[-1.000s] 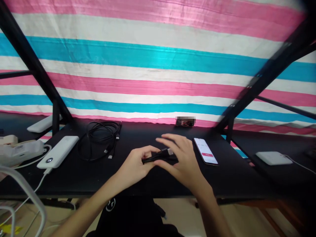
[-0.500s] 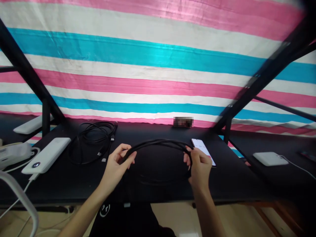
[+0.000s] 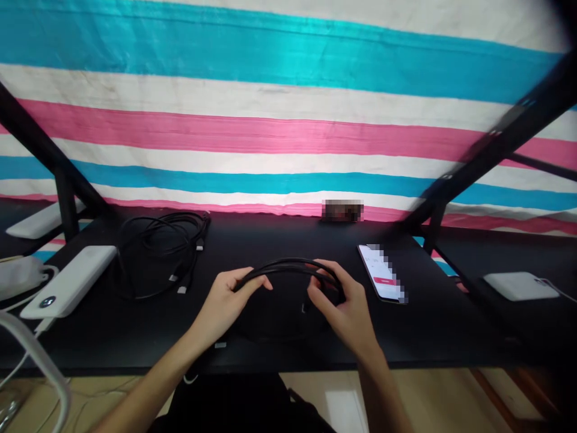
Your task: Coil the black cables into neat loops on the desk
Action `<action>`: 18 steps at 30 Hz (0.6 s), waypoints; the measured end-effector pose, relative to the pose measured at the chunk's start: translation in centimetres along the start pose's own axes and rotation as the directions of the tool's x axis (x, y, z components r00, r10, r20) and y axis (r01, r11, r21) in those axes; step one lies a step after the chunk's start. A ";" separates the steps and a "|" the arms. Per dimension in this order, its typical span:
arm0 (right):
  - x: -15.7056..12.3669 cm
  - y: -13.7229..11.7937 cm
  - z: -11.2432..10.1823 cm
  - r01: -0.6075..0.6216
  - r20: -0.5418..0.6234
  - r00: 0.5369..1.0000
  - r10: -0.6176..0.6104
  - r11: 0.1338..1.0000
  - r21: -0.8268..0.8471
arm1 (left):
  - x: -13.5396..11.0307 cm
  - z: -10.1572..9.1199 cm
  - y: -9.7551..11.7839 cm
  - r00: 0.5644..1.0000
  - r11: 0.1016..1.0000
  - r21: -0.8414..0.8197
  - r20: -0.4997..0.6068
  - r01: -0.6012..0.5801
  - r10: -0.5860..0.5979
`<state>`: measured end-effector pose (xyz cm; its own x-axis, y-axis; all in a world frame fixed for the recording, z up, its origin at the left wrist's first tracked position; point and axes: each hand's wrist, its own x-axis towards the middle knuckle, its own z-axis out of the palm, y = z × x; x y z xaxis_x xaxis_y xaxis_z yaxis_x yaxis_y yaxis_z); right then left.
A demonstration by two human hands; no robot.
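Note:
A black cable (image 3: 288, 264), looped into a coil, is held between my two hands above the front part of the dark desk (image 3: 265, 231). My left hand (image 3: 232, 297) closes on the coil's left side, thumb over the strands. Around its right side curl the fingers of my right hand (image 3: 340, 297). One small connector end (image 3: 303, 308) shows near the right fingertips. The lower part of the coil blends into the black desktop and is hard to make out. A lit smartphone (image 3: 381, 273) lies flat to the right of my right hand.
Other black cables (image 3: 169, 237) with connector ends lie coiled at the back left. A white power bank (image 3: 70, 282) is plugged in beside them. Another white device (image 3: 518, 285) sits at the right. Black slanted frame bars (image 3: 478, 147) flank the desk before a striped sheet (image 3: 252, 132).
My hands have come closer together, the right one moving left and turning its grip on the cable. The coil looks narrower. The view has tilted down, and the phone shows more fully.

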<state>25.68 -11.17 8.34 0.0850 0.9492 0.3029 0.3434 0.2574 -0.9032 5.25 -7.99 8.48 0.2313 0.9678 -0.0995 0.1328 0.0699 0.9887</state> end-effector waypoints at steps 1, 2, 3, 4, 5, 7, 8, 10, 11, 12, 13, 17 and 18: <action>-0.2 -0.1 0.0 -0.018 0.021 1.000 0.017 0.999 0.049 | 0.1 0.3 0.1 1.000 1.000 0.008 -0.002 -0.002 0.002; -0.4 0.0 0.0 -0.043 0.039 0.998 0.039 0.994 0.102 | 0.1 0.5 0.1 1.000 1.000 0.004 -0.011 -0.008 0.008; -0.5 0.1 0.0 -0.074 0.047 0.997 0.067 0.985 0.156 | 0.1 0.7 0.0 1.000 1.000 -0.006 -0.022 -0.017 0.017; -0.6 0.3 -0.1 -0.105 0.035 0.994 0.100 0.972 0.211 | 0.1 0.9 -0.1 0.999 0.999 -0.019 -0.032 -0.027 0.026; -0.6 0.6 -0.2 -0.134 0.002 0.990 0.138 0.956 0.262 | 0.1 1.1 -0.2 0.999 0.999 -0.035 -0.035 -0.030 0.029; -0.4 0.9 -0.3 -0.180 -0.096 0.969 0.229 0.915 0.362 | 0.1 1.5 -0.4 1.000 0.998 -0.062 -0.016 -0.016 0.015; -0.3 1.1 -0.4 -0.193 -0.142 0.952 0.273 0.889 0.416 | 0.0 1.6 -0.5 1.000 0.997 -0.071 0.001 -0.007 0.007; -0.1 1.1 -0.3 -0.183 -0.220 0.916 0.336 0.837 0.516 | -0.2 2.1 -0.6 1.000 0.997 -0.083 0.018 -0.006 0.007; -0.1 1.0 -0.2 -0.166 -0.252 0.901 0.354 0.817 0.552 | -0.2 2.3 -0.7 1.000 0.996 -0.090 0.007 -0.017 0.018; -0.2 0.9 -0.1 -0.147 -0.279 0.890 0.361 0.806 0.574 | -0.3 2.4 -0.8 0.999 0.994 -0.102 -0.023 -0.034 0.032; -0.3 0.8 0.1 -0.130 -0.298 0.884 0.359 0.803 0.582 | -0.3 2.5 -0.9 0.997 0.991 -0.120 -0.065 -0.053 0.046; -0.7 0.8 0.9 -0.138 -0.258 0.920 0.294 0.861 0.489 | -0.2 2.3 -0.9 0.977 0.962 -0.252 -0.206 -0.106 0.053; -0.8 0.9 1.1 -0.153 -0.230 0.932 0.279 0.881 0.447 | -0.1 2.1 -0.8 0.974 0.948 -0.301 -0.221 -0.108 0.041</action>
<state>24.90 -11.47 6.95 0.3906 0.9150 0.1006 -0.1287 0.1625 -0.9783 7.11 -8.61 7.50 0.0179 0.9993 -0.0318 -0.1889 0.0346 0.9814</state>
